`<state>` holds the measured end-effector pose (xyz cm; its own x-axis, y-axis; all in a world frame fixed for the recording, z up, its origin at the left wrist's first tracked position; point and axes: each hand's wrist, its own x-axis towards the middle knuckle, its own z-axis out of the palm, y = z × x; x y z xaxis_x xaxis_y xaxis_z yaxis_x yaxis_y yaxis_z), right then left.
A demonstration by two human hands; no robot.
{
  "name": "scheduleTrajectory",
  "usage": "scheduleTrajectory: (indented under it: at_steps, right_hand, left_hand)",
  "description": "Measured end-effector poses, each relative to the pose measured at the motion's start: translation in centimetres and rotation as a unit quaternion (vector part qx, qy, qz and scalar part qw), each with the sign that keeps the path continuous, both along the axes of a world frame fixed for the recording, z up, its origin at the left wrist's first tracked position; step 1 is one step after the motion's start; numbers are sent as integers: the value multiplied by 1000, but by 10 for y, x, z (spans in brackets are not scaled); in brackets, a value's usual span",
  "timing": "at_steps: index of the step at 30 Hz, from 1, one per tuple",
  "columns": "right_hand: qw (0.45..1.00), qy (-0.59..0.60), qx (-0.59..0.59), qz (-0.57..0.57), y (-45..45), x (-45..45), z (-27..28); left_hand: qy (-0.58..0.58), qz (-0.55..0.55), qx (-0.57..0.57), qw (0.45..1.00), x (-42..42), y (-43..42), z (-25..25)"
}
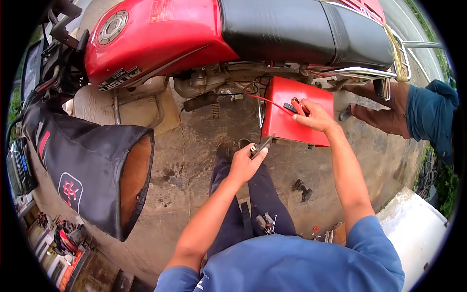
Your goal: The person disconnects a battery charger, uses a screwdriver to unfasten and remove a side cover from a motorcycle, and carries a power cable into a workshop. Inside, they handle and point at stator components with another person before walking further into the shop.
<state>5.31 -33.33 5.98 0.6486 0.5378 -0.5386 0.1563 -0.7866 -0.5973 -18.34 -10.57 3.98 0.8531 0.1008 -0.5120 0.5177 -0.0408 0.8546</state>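
Note:
My right hand (pixel 316 118) is closed around a red-handled tool (pixel 298 106), perhaps pliers or a clip, above a red metal box (pixel 299 92). A small black part (pixel 289 108) sits beside that tool, and a red wire (pixel 266 100) runs to it from the motorcycle (pixel 160 34). Lower and to the left, my left hand (pixel 244 164) is closed on a thin dark metal tool (pixel 263 144) pointing up toward the box's near edge. A small whitish piece (pixel 253 148) shows at its fingertips; I cannot tell whether it is a connector.
The black seat (pixel 287 29) spans the top. A dark handlebar cover (pixel 87 155) hangs at left. A person in brown trousers (pixel 379 107) stands at right. On the floor lies a dark object (pixel 302 191); a white surface (pixel 413 233) is at lower right.

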Motion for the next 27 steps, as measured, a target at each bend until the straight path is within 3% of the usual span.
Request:
scheduleTrajectory:
  at_steps: [2, 3, 5, 6, 9, 11, 13, 17, 19, 21, 23, 25, 27]
  right_hand:
    - [990, 125, 65, -28, -3, 15, -1]
    - [989, 127, 68, -24, -2, 12, 1]
    - [986, 158, 55, -5, -2, 26, 12]
    - [983, 157, 91, -24, -3, 21, 16]
    - [970, 153, 151, -113, -1, 7, 44]
    - [987, 105, 101, -66, 11, -4, 60]
    - [997, 5, 67, 25, 40, -14, 72]
    - [996, 32, 81, -16, 70, -6, 50]
    - [997, 33, 64, -23, 88, -8, 39]
    - [995, 15, 97, -16, 104, -24, 34]
    - [997, -28, 55, -54, 116, -28, 8]
    - [981, -1, 140, -137, 113, -36, 5]
    - [978, 7, 128, -164, 103, -49, 30]
  left_hand:
    - [-3, 24, 24, 999, 0, -2, -12]
    - [41, -5, 50, 998, 5, 5, 0]
    - [10, 49, 33, 998, 1, -1, -10]
    - [-51, 85, 50, 994, 6, -4, 4]
    - [-42, 96, 50, 993, 0, -1, 17]
    - [-17, 101, 23, 994, -5, 2, 42]
    - [-70, 163, 10, 984, -21, 0, 53]
    - [-71, 235, 60, 967, -54, 6, 39]
    - [-33, 244, 27, 969, -61, 14, 29]
    - [-56, 254, 72, 963, -66, 16, 12]
    - [-43, 238, 121, 963, -57, 23, 23]
    - [-109, 257, 119, 953, -44, 20, 23]
    - [-146, 231, 130, 953, -36, 14, 20]
